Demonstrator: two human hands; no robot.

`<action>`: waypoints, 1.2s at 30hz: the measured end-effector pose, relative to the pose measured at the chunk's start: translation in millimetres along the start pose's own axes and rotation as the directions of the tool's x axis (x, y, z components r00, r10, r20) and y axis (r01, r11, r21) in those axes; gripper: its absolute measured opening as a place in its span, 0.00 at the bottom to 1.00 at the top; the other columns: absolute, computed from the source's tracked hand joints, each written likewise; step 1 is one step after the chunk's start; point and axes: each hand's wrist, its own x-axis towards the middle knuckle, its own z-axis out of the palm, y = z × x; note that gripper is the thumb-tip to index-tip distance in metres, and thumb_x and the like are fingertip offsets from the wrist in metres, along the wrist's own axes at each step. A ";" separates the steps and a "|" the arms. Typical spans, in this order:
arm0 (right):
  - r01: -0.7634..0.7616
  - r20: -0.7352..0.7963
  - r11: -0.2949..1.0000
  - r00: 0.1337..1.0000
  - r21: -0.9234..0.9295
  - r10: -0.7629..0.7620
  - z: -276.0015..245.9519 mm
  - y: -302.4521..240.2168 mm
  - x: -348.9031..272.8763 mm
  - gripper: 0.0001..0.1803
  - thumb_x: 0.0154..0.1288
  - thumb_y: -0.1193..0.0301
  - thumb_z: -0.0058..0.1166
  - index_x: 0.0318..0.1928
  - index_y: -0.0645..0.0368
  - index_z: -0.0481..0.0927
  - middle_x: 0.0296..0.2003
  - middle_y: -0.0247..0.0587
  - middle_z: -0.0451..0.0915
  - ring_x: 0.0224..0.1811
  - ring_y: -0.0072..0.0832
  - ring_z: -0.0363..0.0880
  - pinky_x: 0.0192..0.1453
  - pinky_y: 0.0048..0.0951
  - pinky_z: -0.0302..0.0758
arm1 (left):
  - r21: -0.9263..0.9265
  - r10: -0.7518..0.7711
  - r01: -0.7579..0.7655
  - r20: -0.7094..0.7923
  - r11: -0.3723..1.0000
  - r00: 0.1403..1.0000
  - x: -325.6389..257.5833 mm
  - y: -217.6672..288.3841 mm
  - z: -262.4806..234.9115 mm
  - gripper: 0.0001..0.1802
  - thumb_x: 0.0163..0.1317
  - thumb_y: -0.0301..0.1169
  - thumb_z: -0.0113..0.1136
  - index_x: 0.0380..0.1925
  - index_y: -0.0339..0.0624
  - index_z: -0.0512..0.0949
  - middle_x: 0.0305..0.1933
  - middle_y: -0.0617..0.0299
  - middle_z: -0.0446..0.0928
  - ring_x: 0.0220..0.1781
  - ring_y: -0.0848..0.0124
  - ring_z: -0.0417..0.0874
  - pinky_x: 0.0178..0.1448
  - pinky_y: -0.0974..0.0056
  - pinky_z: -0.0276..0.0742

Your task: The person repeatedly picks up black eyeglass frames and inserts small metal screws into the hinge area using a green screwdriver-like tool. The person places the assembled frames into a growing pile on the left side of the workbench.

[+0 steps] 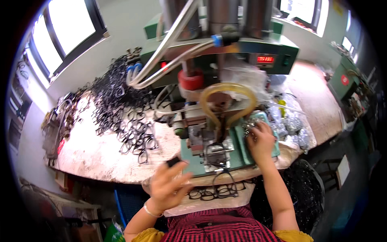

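Note:
My left hand (167,185), smeared by motion, is near the front edge of the table with its fingers spread. A small black piece (173,162) shows at its fingertips; I cannot tell whether it is on a finger or behind it. My right hand (261,139) dips curled fingers into small shiny metal parts (250,124) in a green tray (246,155); what the fingertips pinch is hidden. Between my hands stands a press with a metal fixture (217,155). A black glasses frame (225,182) hangs at the fixture's front, above more black frames (207,195) on pale cloth across my lap.
Black glasses frames (125,94) lie heaped on the table's left (109,157). A yellowish hose (227,86) loops before the green press head (278,50), with white air tubes (173,36) at left. Clear bags of small parts (292,125) lie right of the tray.

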 end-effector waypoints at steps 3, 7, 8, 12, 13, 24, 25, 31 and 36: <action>-0.518 0.131 0.558 0.798 0.648 0.588 -23.0 16.3 -34.3 0.05 0.66 0.74 0.61 0.39 0.62 0.86 0.44 0.38 0.85 0.48 0.28 0.82 0.53 0.26 0.76 | 0.063 -0.322 0.385 -0.434 0.921 0.842 -34.2 -33.3 -38.9 0.14 0.55 0.18 0.62 0.43 0.36 0.79 0.50 0.47 0.81 0.53 0.54 0.80 0.61 0.54 0.71; -0.407 0.164 0.229 0.730 0.884 0.663 1.4 17.8 -31.1 0.07 0.69 0.75 0.59 0.44 0.63 0.85 0.40 0.34 0.85 0.42 0.18 0.80 0.50 0.20 0.74 | 0.337 -0.249 0.350 -0.309 0.874 0.918 -17.3 -76.2 -56.0 0.12 0.58 0.18 0.63 0.42 0.38 0.79 0.48 0.54 0.82 0.54 0.56 0.79 0.63 0.54 0.70; -0.387 0.177 0.197 0.742 0.901 0.647 9.0 20.3 -23.0 0.07 0.69 0.75 0.59 0.45 0.63 0.85 0.41 0.34 0.85 0.42 0.18 0.80 0.50 0.20 0.74 | 0.382 -0.195 0.267 -0.217 0.885 0.956 -7.2 -89.4 -50.4 0.12 0.57 0.18 0.62 0.42 0.39 0.80 0.47 0.55 0.83 0.53 0.55 0.79 0.62 0.53 0.71; -0.341 0.123 0.324 0.832 0.882 0.540 9.2 -12.2 1.5 0.04 0.66 0.78 0.61 0.41 0.62 0.82 0.36 0.29 0.82 0.39 0.16 0.78 0.47 0.18 0.73 | 0.607 -0.081 -0.016 0.132 0.795 0.988 5.4 -177.8 -10.5 0.14 0.53 0.21 0.60 0.41 0.43 0.80 0.41 0.60 0.83 0.50 0.57 0.79 0.59 0.54 0.71; -0.328 0.118 0.319 0.838 0.889 0.533 10.5 -14.3 1.8 0.04 0.66 0.78 0.61 0.40 0.62 0.82 0.35 0.29 0.81 0.38 0.16 0.78 0.46 0.18 0.72 | 0.649 -0.116 -0.065 0.231 0.758 0.966 -0.9 -203.0 -3.0 0.14 0.52 0.22 0.59 0.41 0.44 0.81 0.37 0.60 0.83 0.49 0.58 0.78 0.58 0.55 0.71; -0.475 -0.001 0.653 0.809 0.590 0.588 -72.5 19.5 -70.3 0.07 0.61 0.81 0.62 0.41 0.66 0.85 0.36 0.36 0.85 0.41 0.22 0.81 0.48 0.24 0.74 | 0.510 -0.288 0.202 0.094 0.836 0.953 -16.7 -182.1 29.6 0.20 0.53 0.18 0.55 0.47 0.44 0.81 0.32 0.59 0.81 0.47 0.58 0.79 0.51 0.55 0.72; -0.479 0.030 0.633 0.811 0.608 0.585 -75.7 12.2 -69.0 0.07 0.61 0.81 0.62 0.41 0.66 0.85 0.37 0.36 0.85 0.41 0.22 0.81 0.48 0.24 0.74 | 0.515 -0.221 0.138 0.102 0.846 0.970 -12.9 -175.9 27.9 0.20 0.54 0.18 0.55 0.47 0.44 0.81 0.32 0.59 0.80 0.47 0.58 0.79 0.52 0.55 0.72; -0.076 0.009 0.719 0.995 0.691 0.096 -62.1 -74.1 14.4 0.08 0.55 0.81 0.63 0.37 0.63 0.84 0.35 0.40 0.84 0.41 0.31 0.83 0.49 0.29 0.76 | 0.485 -0.273 0.072 0.358 0.872 0.893 -19.7 -208.8 25.4 0.17 0.50 0.18 0.58 0.42 0.42 0.80 0.30 0.57 0.80 0.40 0.57 0.80 0.50 0.56 0.75; -0.306 0.214 0.318 0.932 0.898 0.291 -32.8 -104.1 14.9 0.16 0.57 0.82 0.62 0.47 0.63 0.77 0.37 0.37 0.82 0.41 0.21 0.81 0.48 0.25 0.76 | 0.184 -0.386 0.412 -0.162 0.892 0.908 -33.7 -208.8 38.3 0.15 0.57 0.15 0.56 0.44 0.39 0.78 0.34 0.57 0.79 0.37 0.62 0.80 0.43 0.62 0.74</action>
